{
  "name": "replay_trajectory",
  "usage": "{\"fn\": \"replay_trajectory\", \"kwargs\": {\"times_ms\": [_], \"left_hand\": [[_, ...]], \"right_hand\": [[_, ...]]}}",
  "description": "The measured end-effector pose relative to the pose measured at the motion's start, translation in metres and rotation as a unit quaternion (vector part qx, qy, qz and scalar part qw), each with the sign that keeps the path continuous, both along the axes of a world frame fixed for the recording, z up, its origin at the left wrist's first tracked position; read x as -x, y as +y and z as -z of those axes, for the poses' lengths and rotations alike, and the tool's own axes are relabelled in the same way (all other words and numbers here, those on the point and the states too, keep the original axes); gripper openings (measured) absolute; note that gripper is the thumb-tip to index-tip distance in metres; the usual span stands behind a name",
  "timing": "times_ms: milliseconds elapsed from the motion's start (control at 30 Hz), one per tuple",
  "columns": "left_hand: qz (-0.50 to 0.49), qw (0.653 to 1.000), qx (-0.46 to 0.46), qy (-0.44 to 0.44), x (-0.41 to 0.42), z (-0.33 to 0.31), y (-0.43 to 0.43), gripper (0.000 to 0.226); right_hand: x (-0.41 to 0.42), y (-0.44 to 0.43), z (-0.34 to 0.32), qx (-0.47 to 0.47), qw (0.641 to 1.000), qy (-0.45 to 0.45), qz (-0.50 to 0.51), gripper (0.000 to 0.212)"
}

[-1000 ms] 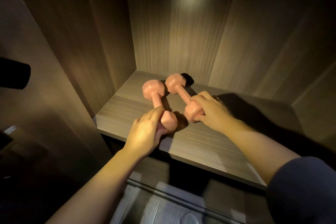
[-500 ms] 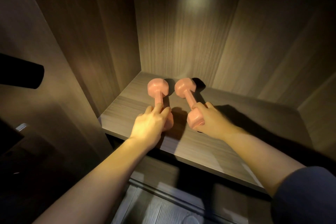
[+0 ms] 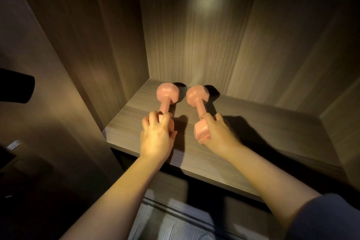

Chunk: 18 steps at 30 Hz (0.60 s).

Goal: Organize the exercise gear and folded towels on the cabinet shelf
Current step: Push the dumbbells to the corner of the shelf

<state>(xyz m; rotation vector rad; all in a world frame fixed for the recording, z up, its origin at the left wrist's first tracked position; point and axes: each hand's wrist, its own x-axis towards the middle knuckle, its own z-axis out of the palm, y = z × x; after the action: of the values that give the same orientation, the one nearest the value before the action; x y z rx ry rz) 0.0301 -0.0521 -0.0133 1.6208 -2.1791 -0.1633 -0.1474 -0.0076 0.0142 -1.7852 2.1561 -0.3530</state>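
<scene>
The fingers [image 3: 153, 118] of the left hand [image 3: 155, 140] curl over the near head of the left pink dumbbell [image 3: 165, 101], gripping it with the thumb down on the head's right side. The fingers [image 3: 208, 118] of the right hand [image 3: 219, 136] wrap the near end of the handle of the right pink dumbbell [image 3: 197, 101], and the thumb sits under its near head, so this hand holds that dumbbell too.

Both dumbbells lie on the shelf [image 3: 263, 134], in its left half, side by side and apart. Their far heads point toward the shelf's back left corner and their near heads stop short of its front edge. The right half of the shelf lies in the shadow of the right arm.

A wood-grain back panel [image 3: 194, 45] rises behind the shelf, and a side panel [image 3: 101, 45] stands at its left end. A dark rounded object [image 3: 17, 87] juts in well left of the shelf; what it is cannot be told. A dark blue sleeve [image 3: 331, 218] covers the right upper arm, in front of and below the shelf.
</scene>
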Motion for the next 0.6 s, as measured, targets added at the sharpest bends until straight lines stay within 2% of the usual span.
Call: {"fn": "replay_trajectory", "kwargs": {"times_ms": [267, 600], "left_hand": [[-0.015, 0.998, -0.061, -0.01, -0.01, -0.011, -0.031, 0.053], [-0.074, 0.99, -0.067, -0.099, -0.013, -0.022, -0.08, 0.067]], "right_hand": [[-0.003, -0.004, 0.0, 0.006, 1.0, -0.006, 0.0, 0.076], [-0.007, -0.02, 0.004, 0.024, 1.0, -0.003, -0.003, 0.076]]}}
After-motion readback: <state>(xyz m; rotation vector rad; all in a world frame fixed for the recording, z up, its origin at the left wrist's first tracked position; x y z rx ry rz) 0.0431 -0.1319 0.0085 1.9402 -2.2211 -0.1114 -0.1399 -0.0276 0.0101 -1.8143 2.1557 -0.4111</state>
